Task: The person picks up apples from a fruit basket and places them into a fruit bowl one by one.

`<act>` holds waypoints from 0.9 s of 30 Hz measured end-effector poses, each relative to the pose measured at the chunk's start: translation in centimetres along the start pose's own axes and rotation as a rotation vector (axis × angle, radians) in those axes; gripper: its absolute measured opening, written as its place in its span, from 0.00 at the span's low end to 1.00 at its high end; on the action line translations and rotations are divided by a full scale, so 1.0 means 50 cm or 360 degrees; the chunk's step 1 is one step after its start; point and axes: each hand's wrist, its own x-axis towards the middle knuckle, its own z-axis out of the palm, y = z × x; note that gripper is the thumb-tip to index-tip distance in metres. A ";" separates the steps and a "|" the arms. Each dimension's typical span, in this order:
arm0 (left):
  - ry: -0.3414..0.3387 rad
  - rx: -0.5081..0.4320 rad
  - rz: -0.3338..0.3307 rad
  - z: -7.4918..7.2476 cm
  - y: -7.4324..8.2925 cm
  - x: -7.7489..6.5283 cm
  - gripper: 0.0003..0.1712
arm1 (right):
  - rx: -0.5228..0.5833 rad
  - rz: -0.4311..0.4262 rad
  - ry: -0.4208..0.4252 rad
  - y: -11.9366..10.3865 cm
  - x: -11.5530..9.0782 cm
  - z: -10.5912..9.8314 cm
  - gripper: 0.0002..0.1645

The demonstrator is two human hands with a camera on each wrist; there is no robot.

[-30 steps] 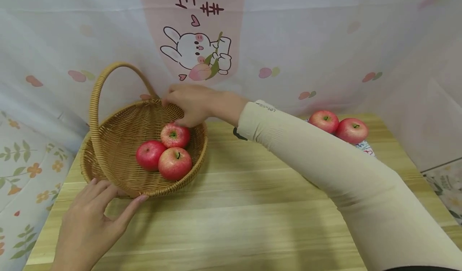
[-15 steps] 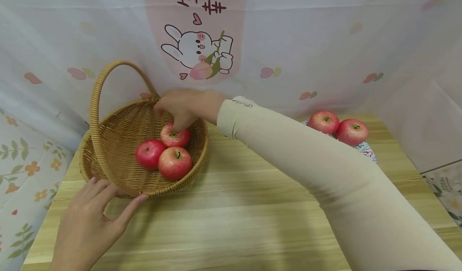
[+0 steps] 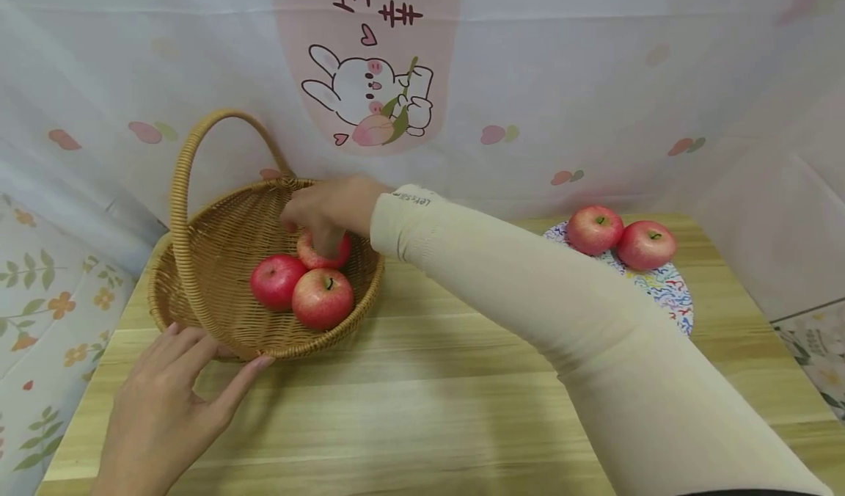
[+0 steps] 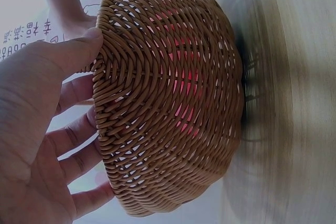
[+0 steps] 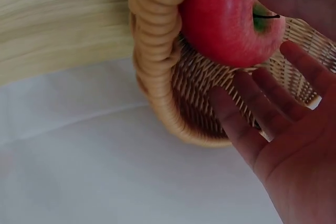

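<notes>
A wicker basket (image 3: pixel 240 224) with an arched handle stands at the table's left, holding three red apples. My left hand (image 3: pixel 161 400) holds its near rim beside the handle's base, thumb on one side and fingers on the other in the left wrist view (image 4: pixel 37 93). My right hand (image 3: pixel 333 202) reaches inside over the rearmost apple (image 3: pixel 344 251), thumb across its top. Seen from the right wrist, the fingers are spread beside that apple (image 5: pixel 226 24), the thumb near its stem. A darker red apple (image 3: pixel 277 283) and a yellowish-red apple (image 3: pixel 323 299) lie against it.
At the table's right, a patterned plate (image 3: pixel 673 294) bears two apples (image 3: pixel 595 230), partly hidden behind my right sleeve (image 3: pixel 528 290). A white printed cloth (image 3: pixel 561 78) hangs close behind the basket. The wooden table (image 3: pixel 409 408) extends in front.
My right hand has come down and leftward onto the rear apple, its thumb now covering the stem. More of the plate shows past the sleeve. The left hand and basket stay put.
</notes>
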 end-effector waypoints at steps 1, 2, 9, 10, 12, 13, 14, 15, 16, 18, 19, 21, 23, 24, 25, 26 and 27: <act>-0.0003 -0.0003 -0.0001 0.000 0.000 0.000 0.41 | 0.0020 0.0002 -0.0003 -0.001 0.001 0.002 0.31; -0.0005 -0.0005 -0.0006 -0.001 0.001 0.001 0.41 | 0.0043 0.0003 -0.0007 -0.002 0.001 0.004 0.30; -0.0007 -0.0012 -0.0006 -0.002 0.001 0.001 0.40 | 0.0024 -0.0028 0.0009 -0.004 0.006 0.019 0.21; -0.0003 -0.0010 -0.0001 -0.001 0.001 0.001 0.40 | 0.0030 -0.0031 0.0006 -0.005 0.006 0.020 0.21; 0.0001 -0.0007 0.0005 -0.001 0.001 0.001 0.40 | 0.0060 -0.0048 0.0007 -0.005 0.008 0.025 0.23; 0.0002 -0.0008 0.0007 -0.001 0.001 0.001 0.40 | 0.0065 -0.0055 0.0010 -0.005 0.010 0.027 0.23; 0.0002 -0.0011 0.0004 -0.001 0.001 0.001 0.40 | 0.0065 -0.0071 0.0015 -0.005 0.011 0.030 0.24; 0.0002 -0.0016 0.0002 -0.001 0.001 0.001 0.39 | 0.0068 -0.0089 0.0020 -0.005 0.013 0.032 0.23; 0.0002 -0.0017 0.0001 -0.001 0.001 0.001 0.39 | 0.0076 -0.0101 0.0024 -0.005 0.016 0.035 0.22; 0.0000 -0.0018 -0.0003 -0.001 0.001 0.001 0.39 | 0.0056 -0.0124 0.0036 -0.004 0.020 0.040 0.23; -0.0001 -0.0020 -0.0005 -0.001 0.001 0.001 0.39 | 0.0036 -0.0134 0.0049 -0.004 0.021 0.042 0.24; 0.0000 -0.0020 -0.0005 -0.001 0.002 0.002 0.39 | 0.0030 -0.0145 0.0062 -0.003 0.024 0.046 0.25; -0.0001 -0.0019 -0.0006 -0.001 0.002 0.002 0.40 | 0.0009 -0.0152 0.0074 -0.002 0.025 0.048 0.25; -0.0002 -0.0019 -0.0008 -0.001 0.002 0.002 0.40 | 0.0001 -0.0156 0.0084 -0.001 0.026 0.049 0.25; -0.0002 -0.0017 -0.0010 -0.001 0.002 0.002 0.40 | -0.0011 -0.0163 0.0094 -0.001 0.026 0.049 0.24; -0.0001 -0.0014 -0.0011 -0.001 0.001 0.001 0.40 | -0.0014 -0.0162 0.0100 0.000 0.026 0.049 0.23; -0.0002 -0.0010 -0.0014 -0.002 0.001 0.001 0.39 | -0.0004 -0.0154 0.0106 0.000 0.026 0.049 0.22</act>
